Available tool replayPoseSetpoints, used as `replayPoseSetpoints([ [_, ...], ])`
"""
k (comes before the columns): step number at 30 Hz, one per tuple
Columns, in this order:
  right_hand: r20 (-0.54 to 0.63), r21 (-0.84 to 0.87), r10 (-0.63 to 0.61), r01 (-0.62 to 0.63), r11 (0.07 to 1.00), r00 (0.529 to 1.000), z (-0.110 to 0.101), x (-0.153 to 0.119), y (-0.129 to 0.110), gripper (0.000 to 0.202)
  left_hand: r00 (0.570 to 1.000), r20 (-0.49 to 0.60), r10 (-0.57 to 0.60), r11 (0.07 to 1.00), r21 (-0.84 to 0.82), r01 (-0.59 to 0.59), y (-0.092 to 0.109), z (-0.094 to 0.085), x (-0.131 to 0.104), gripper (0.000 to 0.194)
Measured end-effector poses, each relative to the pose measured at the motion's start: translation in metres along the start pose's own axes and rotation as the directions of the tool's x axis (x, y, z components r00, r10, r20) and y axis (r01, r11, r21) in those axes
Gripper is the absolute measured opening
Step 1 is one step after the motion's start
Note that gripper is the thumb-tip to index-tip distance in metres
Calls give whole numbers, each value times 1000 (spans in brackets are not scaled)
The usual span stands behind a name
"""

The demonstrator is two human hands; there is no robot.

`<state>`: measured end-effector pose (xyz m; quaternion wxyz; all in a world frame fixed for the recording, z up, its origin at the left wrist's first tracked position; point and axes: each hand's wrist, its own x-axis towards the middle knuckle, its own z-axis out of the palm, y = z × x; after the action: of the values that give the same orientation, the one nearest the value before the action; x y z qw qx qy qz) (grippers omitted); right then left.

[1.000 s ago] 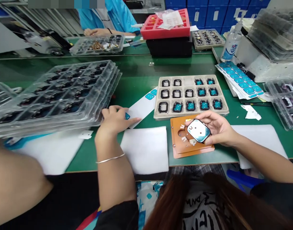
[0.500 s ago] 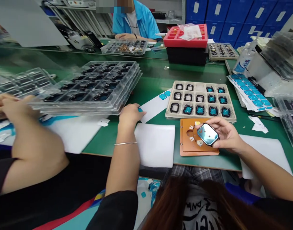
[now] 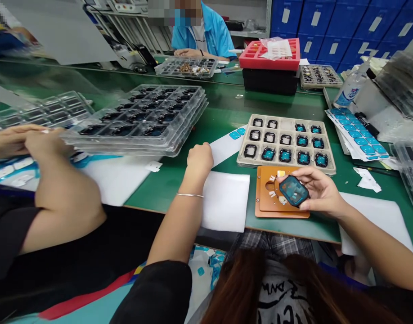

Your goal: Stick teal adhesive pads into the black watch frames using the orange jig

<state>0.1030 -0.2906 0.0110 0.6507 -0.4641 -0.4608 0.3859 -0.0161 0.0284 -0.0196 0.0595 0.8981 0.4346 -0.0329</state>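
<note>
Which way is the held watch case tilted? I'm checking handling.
Tipped: right hand holds the watch case above the orange jig.

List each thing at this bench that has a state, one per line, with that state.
right hand: holds the watch case above the orange jig
watch case: held, tilted, teal-filmed face up
left hand: closed, resting on the sticker sheet
sticker sheet: flat, two blue stickers at its far end
orange jig: flat on the table, unloaded
beige tray: part filled; some frames carry blue film
clear tray stack: stacked, loaded
</note>
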Motion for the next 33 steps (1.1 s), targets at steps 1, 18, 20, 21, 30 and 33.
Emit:
replayPoseSetpoints([
  [1, -1, -7, 3, -3, 1000, 1000, 0, -1, 0, 53, 1000, -7, -15, 1000, 12, 15, 1, -1, -1, 41],
  [18, -268, -957, -120, -249, 151, 956, -112, 134, -1, 51, 996, -74, -52, 996, 61, 57, 12, -16, -5, 38],
  [20, -257, -966, -112, -253, 49, 960, -113, 148, 0, 50, 996, -74, -43, 998, 51, 47, 12, -17, -6, 37],
  [21, -249, -968, -105, -250, 5, 963, -111, 152, 1, 51, 997, -72, -42, 998, 44, 45, 12, -18, -7, 37],
  [30, -67, -981, -36, -73, -182, 997, -86, 127, 6, 35, 996, -70, -46, 998, -45, 43, 6, -20, -4, 38],
  [33, -17, -984, 13, -15, -180, 1000, -82, 111, 7, 32, 996, -73, -53, 997, -68, 48, 6, -19, -4, 38],
])
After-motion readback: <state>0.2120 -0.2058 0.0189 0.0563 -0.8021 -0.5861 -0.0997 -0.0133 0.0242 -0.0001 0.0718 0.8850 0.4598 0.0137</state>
